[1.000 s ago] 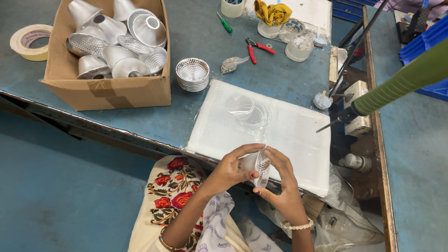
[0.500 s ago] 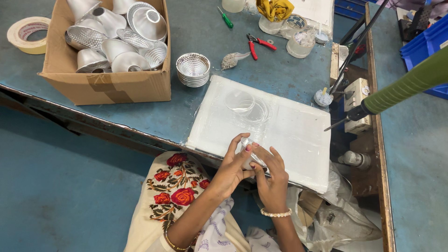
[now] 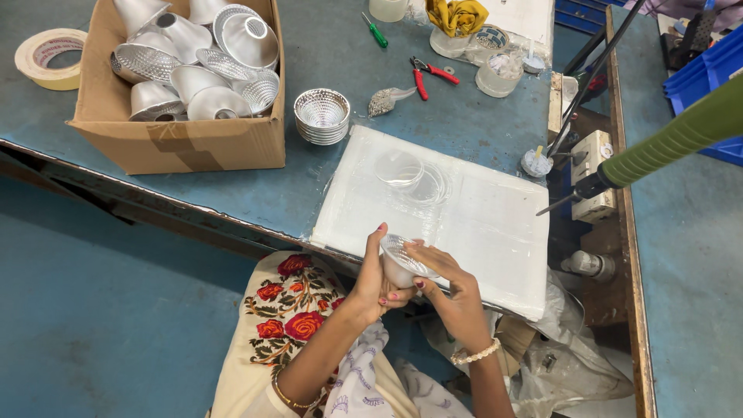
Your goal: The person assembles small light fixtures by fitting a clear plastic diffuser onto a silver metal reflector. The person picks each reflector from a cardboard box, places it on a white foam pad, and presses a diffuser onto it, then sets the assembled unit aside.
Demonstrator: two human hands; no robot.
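Both my hands hold one small silver reflector cup (image 3: 402,259) at the near edge of the white plastic-covered board (image 3: 495,224). My left hand (image 3: 375,279) cups it from below and the left. My right hand (image 3: 449,282) presses on its faceted rim from the right. Two clear round lenses (image 3: 401,168) lie on the board just beyond my hands. A stack of silver reflector cups (image 3: 322,114) stands on the blue table behind the board.
A cardboard box (image 3: 182,139) full of silver reflectors sits at the left. A tape roll (image 3: 50,58) lies far left. Red pliers (image 3: 424,77), a green screwdriver (image 3: 377,32) and plastic containers (image 3: 495,73) lie at the back. A green-handled tool (image 3: 673,143) hangs at the right.
My hands have lowered slightly with the reflector and turned it, so its rim now tilts up to the right. The view has shifted a little.
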